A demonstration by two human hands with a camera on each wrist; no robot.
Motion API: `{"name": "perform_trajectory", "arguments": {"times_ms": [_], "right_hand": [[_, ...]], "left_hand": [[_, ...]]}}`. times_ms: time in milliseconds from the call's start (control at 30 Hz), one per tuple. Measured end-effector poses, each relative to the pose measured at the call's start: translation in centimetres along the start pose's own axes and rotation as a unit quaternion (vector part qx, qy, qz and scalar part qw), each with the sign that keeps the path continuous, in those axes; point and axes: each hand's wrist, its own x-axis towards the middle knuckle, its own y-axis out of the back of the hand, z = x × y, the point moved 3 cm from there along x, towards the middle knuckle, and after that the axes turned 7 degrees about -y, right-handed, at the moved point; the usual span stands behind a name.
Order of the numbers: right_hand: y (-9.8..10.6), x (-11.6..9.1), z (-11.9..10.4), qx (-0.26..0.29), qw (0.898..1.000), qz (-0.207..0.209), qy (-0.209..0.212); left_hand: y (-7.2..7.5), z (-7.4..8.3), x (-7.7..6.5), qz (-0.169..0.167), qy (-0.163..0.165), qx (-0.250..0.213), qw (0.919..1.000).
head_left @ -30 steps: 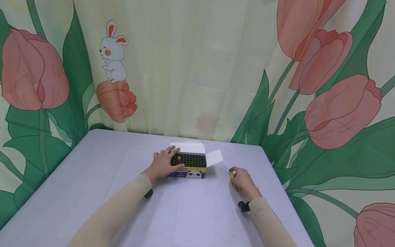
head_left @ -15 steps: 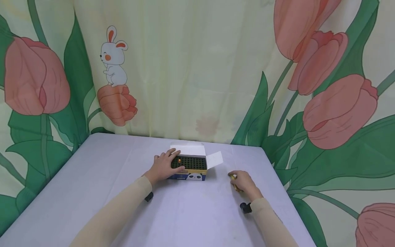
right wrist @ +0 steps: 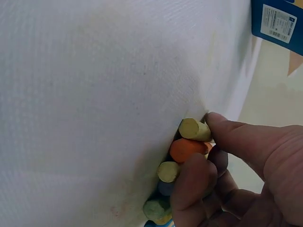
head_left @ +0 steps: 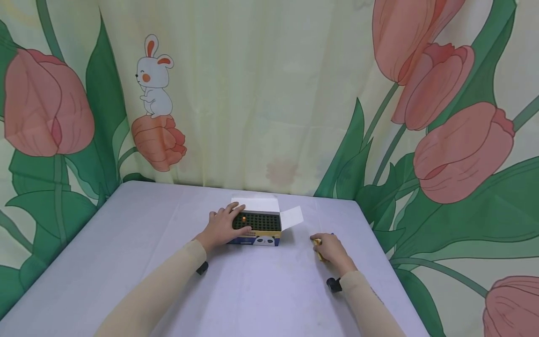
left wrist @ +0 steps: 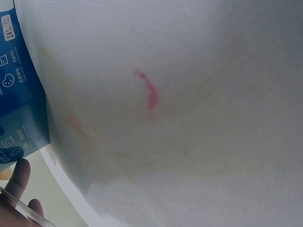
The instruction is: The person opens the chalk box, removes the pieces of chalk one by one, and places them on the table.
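Note:
My left hand [head_left: 220, 227] holds the left end of an open chalk box [head_left: 266, 240], thumb along the near edge and fingers spread over the far side. Inside the box is a dark holder [head_left: 265, 221] with rows of holes; one orange chalk [head_left: 244, 219] stands upright at its left. To the right of the box, my right hand [head_left: 334, 250] is low over the table. The right wrist view shows its thumb and curled fingers pinching at a yellow chalk [right wrist: 193, 128]. Beside that lie an orange chalk [right wrist: 183, 150] and several others, partly hidden by the fingers.
A white cloth covers the table [head_left: 261, 290], with faint chalk marks [left wrist: 151, 97] in the left wrist view. The box's white lid [head_left: 254, 204] stands raised behind it, and a side flap [head_left: 292, 217] sticks out right. A tulip-print curtain [head_left: 252, 103] hangs behind.
The right hand's fingers have shifted slightly around the chalks, staying in about the same place. The left hand and box have kept their places; the head view has tilted a little.

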Motion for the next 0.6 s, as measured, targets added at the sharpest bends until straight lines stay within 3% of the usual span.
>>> {"name": "perform_trajectory", "arguments": {"times_ms": [600], "right_hand": [[-0.08, -0.11, -0.08, 0.012, 1.000, 0.002, -0.004]], "left_hand": [[-0.27, -0.24, 0.03, 0.016, -0.004, -0.005, 0.9998]]}}
